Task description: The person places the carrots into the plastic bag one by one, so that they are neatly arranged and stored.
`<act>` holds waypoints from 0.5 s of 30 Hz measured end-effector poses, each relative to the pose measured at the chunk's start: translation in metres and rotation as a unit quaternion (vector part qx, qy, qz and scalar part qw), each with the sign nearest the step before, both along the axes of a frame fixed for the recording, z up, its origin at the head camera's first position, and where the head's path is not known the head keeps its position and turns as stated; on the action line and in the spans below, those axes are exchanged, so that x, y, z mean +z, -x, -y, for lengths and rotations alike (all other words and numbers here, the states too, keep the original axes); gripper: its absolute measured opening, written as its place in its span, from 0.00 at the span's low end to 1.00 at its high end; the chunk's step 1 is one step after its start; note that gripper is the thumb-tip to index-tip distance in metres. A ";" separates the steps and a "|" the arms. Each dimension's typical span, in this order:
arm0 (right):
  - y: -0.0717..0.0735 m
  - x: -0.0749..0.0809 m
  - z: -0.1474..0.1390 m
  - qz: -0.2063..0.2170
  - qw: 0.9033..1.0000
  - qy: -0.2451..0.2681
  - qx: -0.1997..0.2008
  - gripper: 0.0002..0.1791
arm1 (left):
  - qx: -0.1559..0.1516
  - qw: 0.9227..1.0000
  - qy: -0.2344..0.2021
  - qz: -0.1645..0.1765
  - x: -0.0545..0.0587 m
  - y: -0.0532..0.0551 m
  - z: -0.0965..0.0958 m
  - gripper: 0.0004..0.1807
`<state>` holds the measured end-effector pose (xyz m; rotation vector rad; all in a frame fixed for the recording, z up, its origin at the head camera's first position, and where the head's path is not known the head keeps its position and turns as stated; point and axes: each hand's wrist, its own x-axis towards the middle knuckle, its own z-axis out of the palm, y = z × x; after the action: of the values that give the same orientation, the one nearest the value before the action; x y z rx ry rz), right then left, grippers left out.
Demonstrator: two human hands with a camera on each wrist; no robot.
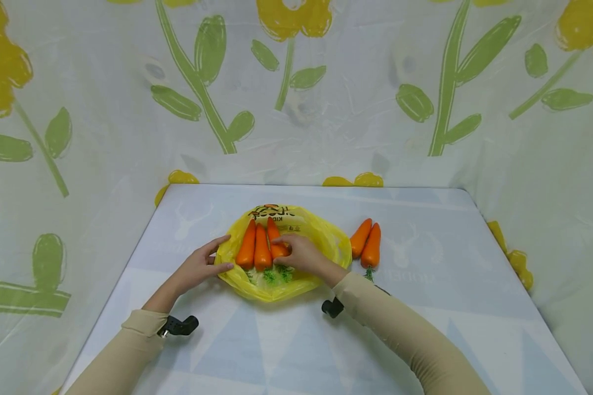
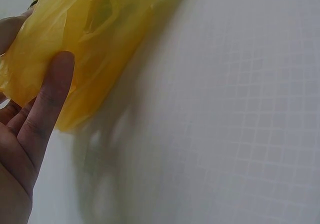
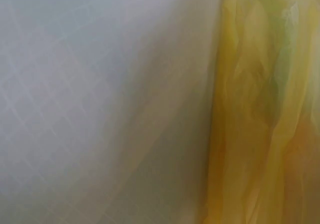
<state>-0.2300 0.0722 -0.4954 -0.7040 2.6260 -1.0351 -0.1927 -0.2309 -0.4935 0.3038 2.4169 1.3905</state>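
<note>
A yellow plastic bag (image 1: 277,293) lies spread on the table with its mouth wide. Inside it two orange carrots (image 1: 246,247) with green tops lie side by side, tips pointing away. My right hand (image 1: 303,255) reaches over the bag and grips a third carrot (image 1: 274,230) beside them, thumb and fingers around its thick end. At the bag's left edge my left hand (image 1: 197,270) pinches the plastic. The left wrist view shows that hand's digits on both sides of the bag (image 2: 110,59). Only the bag's side (image 3: 245,134) shows in the right wrist view; the right hand is hidden there.
Two more carrots (image 1: 371,247) lie together on the table, just right of the bag and near my right forearm. The pale patterned table (image 1: 405,340) ends at a flower-printed curtain (image 1: 356,120) behind and at both sides.
</note>
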 end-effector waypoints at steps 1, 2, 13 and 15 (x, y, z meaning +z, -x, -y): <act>0.000 0.000 0.000 -0.001 1.000 0.000 0.001 0.29 | 0.000 1.000 0.000 0.000 0.000 0.000 0.000 0.46; 0.000 0.000 0.000 -0.002 1.000 -0.001 0.002 0.29 | 0.000 1.000 0.000 -0.001 0.000 0.000 0.000 0.46; -0.002 0.002 -0.002 0.002 1.000 0.001 0.003 0.32 | 0.001 1.000 0.001 0.002 0.001 -0.002 -0.001 0.46; -0.003 0.002 -0.002 0.002 1.000 0.001 0.002 0.33 | 0.000 1.000 -0.001 0.002 0.001 -0.002 -0.001 0.46</act>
<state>-0.2271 0.0747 -0.4937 -0.7056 2.6202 -1.0361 -0.1909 -0.2299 -0.4926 0.3013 2.4131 1.3929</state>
